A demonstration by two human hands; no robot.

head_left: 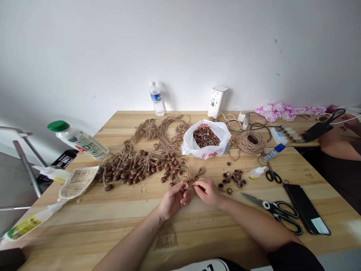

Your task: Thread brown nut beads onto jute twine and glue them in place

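My left hand (175, 199) is palm up with curled fingers near the table's middle, pinching the end of a thin twine. Close on its right, my right hand (207, 191) is closed, thumb and forefinger together on the same twine. Just behind them lies a small twine bundle (194, 174). Brown nut-like balls (129, 169) tied to twine are heaped to the left. A white plastic bag (189, 142) holds many brown shell pieces (205, 136). Loose shell halves (232, 177) lie right of my right hand.
Large scissors (266, 205), a black phone (306, 209), small scissors (272, 175), a glue bottle (256, 173) and a twine roll (251, 142) are at right. A white-green bottle (81, 142) and tray (79, 182) stand left. Another person's arm (341, 146) is at far right.
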